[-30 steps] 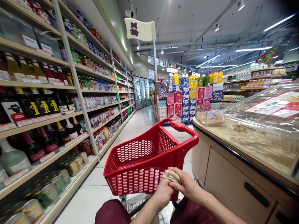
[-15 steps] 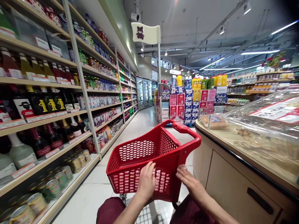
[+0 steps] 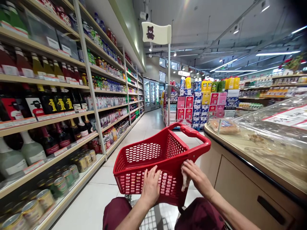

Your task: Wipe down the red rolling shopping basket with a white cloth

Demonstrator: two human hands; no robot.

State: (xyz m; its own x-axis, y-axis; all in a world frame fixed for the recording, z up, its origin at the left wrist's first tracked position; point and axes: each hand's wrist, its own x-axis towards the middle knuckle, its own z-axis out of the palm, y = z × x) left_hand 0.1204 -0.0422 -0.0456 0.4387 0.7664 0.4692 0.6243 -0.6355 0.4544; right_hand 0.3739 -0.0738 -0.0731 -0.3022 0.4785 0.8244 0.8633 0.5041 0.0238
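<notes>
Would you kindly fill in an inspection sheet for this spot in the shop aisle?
Surface: pale tiled floor, glossy.
Job's things: red basket on a trolley, nothing seen inside; pale cloth against its near wall.
Clutter: nothing seen on the floor.
Hands: left hand flat on the basket's near wall; right hand at its right corner, on the cloth.
Cables: nothing seen.
Surroundings: bottle shelves left, glass-topped counter right, stacked cartons ahead.

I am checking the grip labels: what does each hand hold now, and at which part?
The right hand presses a pale crumpled cloth against the near corner of the red basket. The left hand rests flat on the basket's near wall, gripping nothing.
</notes>
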